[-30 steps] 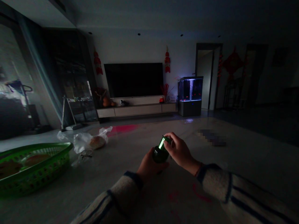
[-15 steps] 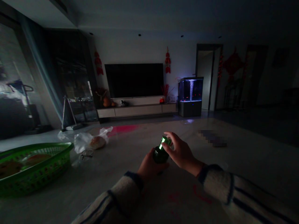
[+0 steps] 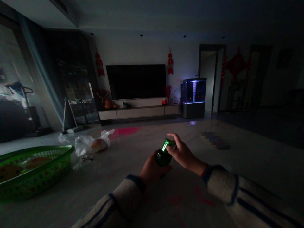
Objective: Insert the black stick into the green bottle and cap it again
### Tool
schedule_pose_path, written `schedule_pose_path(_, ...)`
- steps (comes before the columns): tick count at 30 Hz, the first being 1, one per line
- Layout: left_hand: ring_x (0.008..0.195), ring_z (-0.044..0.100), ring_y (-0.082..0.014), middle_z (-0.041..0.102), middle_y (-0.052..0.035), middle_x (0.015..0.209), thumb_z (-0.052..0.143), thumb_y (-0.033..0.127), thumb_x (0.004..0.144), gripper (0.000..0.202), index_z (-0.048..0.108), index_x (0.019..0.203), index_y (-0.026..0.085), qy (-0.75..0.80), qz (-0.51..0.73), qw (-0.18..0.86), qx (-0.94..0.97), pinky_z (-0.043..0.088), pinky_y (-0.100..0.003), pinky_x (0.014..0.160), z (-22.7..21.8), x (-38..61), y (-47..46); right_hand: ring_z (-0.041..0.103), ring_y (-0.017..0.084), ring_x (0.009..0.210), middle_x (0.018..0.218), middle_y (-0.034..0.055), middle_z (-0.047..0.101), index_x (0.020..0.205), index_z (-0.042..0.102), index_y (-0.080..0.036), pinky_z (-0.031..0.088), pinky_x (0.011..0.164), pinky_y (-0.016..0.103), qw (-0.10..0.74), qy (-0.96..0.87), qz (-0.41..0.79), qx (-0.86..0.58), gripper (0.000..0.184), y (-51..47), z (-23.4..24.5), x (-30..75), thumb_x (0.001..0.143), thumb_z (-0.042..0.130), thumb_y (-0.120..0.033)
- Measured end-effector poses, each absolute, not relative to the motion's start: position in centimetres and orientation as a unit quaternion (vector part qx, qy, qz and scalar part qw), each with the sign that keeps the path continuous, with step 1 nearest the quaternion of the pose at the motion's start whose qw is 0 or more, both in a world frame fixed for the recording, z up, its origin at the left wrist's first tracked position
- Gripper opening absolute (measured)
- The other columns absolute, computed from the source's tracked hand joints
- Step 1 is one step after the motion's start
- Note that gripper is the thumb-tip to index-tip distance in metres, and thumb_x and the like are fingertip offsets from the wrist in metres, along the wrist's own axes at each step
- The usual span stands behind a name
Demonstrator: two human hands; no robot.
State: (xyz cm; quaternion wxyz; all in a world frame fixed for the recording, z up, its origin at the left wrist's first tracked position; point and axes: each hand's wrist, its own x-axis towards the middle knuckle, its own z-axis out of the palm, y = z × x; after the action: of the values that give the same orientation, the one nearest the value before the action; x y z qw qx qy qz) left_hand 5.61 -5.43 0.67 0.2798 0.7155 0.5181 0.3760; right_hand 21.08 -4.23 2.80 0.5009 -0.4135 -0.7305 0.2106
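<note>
Held over the table is a small dark green object with a rounded body (image 3: 162, 158) and a shiny bright green top (image 3: 165, 145). I cannot make out its exact kind in the dim light. My left hand (image 3: 152, 171) is closed around the rounded body from the left and below. From the right, my right hand (image 3: 183, 153) grips the green top, thumb in front and fingers curled over the far side. The two parts touch or nearly touch; the dark hides the join between them.
On the left of the table stands a green plastic basket (image 3: 67, 158) with bread-like food inside. Near it lie a bun (image 3: 99, 144), a clear plastic bag (image 3: 83, 143) and glasses (image 3: 87, 157). A blurred flat item (image 3: 216, 141) lies right. Behind are a TV (image 3: 136, 81) and a lit aquarium (image 3: 194, 91).
My right hand has turned slightly on the green top, and its bright streak looks narrower. My left hand and the rounded body stay in nearly the same place.
</note>
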Motion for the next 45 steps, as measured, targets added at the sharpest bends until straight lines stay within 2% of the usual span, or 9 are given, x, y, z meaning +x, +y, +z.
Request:
schedule_pose_path(5,0.083,0.057,-0.0201,0.062,-0.0066,0.092,0.072,0.032,0.052,0.057,0.050,0.101,0.014,0.507,0.387,0.283,0.716,0.045,-0.031,0.072,0.51,5.67,-5.34,0.054,0.013,0.079,0.099,0.0049,0.053,0.119,0.038,-0.022,0.044,0.070,0.028,0.507,-0.740,0.279,-0.343,0.044,-4.34,3.24,21.32,0.076,0.046,-0.026)
schedule_pose_path(10,0.082,0.057,-0.0201,0.062,-0.0067,0.093,0.072,0.030,0.051,0.059,0.049,0.103,0.014,0.509,0.385,0.279,0.718,0.046,-0.032,0.072,0.38,5.63,-5.20,0.054,0.014,0.083,0.100,0.0052,0.051,0.119,0.040,-0.022,0.044,0.071,0.028,0.519,-0.731,0.246,-0.369,0.054,-4.10,3.27,21.16,0.071,0.058,-0.039)
schedule_pose_path(13,0.082,0.057,-0.0200,0.062,-0.0059,0.093,0.072,0.030,0.051,0.058,0.050,0.102,0.015,0.512,0.383,0.278,0.717,0.046,-0.032,0.072,0.42,5.62,-5.21,0.053,0.013,0.073,0.092,0.0034,0.052,0.117,0.043,-0.022,0.044,0.065,0.027,0.513,-0.726,0.228,-0.397,0.055,-3.85,3.07,21.12,0.069,0.060,-0.041)
schedule_pose_path(16,0.082,0.057,-0.0197,0.062,-0.0057,0.093,0.073,0.029,0.051,0.057,0.050,0.101,0.015,0.511,0.385,0.281,0.716,0.046,-0.031,0.071,0.39,5.62,-5.22,0.051,0.011,0.068,0.090,0.0026,0.052,0.114,0.044,-0.022,0.044,0.064,0.026,0.507,-0.734,0.227,-0.390,0.050,-3.61,2.93,21.22,0.069,0.060,-0.038)
schedule_pose_path(22,0.079,0.058,-0.0183,0.063,-0.0044,0.090,0.072,0.028,0.052,0.054,0.049,0.099,0.016,0.511,0.384,0.285,0.714,0.046,-0.029,0.068,0.35,5.65,-5.22,0.053,0.014,0.079,0.090,0.0024,0.054,0.114,0.043,-0.021,0.043,0.072,0.029,0.497,-0.753,0.240,-0.357,0.048,-3.35,3.01,21.51,0.069,0.059,-0.028)
schedule_pose_path(30,0.083,0.058,-0.0203,0.063,-0.0055,0.094,0.073,0.029,0.050,0.057,0.050,0.101,0.016,0.514,0.389,0.267,0.716,0.046,-0.031,0.073,0.43,5.58,-5.21,0.052,0.016,0.094,0.108,0.0069,0.052,0.115,0.040,-0.020,0.041,0.081,0.033,0.494,-0.755,0.270,-0.335,0.046,-4.11,3.72,21.77,0.071,0.051,-0.018)
schedule_pose_path(35,0.083,0.058,-0.0207,0.064,-0.0061,0.093,0.072,0.030,0.051,0.057,0.051,0.102,0.015,0.508,0.386,0.274,0.720,0.046,-0.031,0.072,0.72,5.57,-5.50,0.053,0.013,0.073,0.093,0.0045,0.052,0.112,0.044,-0.020,0.044,0.066,0.028,0.494,-0.732,0.217,-0.416,0.047,-4.07,3.82,21.70,0.072,0.057,-0.038)
schedule_pose_path(37,0.082,0.058,-0.0205,0.064,-0.0059,0.092,0.072,0.028,0.051,0.056,0.050,0.102,0.016,0.514,0.386,0.279,0.713,0.046,-0.031,0.070,0.84,5.62,-5.63,0.053,0.012,0.068,0.086,0.0029,0.052,0.108,0.047,-0.020,0.044,0.062,0.027,0.489,-0.731,0.202,-0.431,0.046,-3.87,3.67,21.66,0.069,0.060,-0.041)
schedule_pose_path(45,0.080,0.058,-0.0187,0.063,-0.0043,0.089,0.073,0.028,0.051,0.054,0.051,0.098,0.017,0.511,0.389,0.286,0.711,0.046,-0.028,0.068,0.74,5.56,-5.58,0.051,0.010,0.067,0.093,0.0033,0.055,0.108,0.046,-0.021,0.044,0.062,0.025,0.481,-0.749,0.268,-0.368,0.042,-3.46,3.71,22.02,0.068,0.059,-0.023)
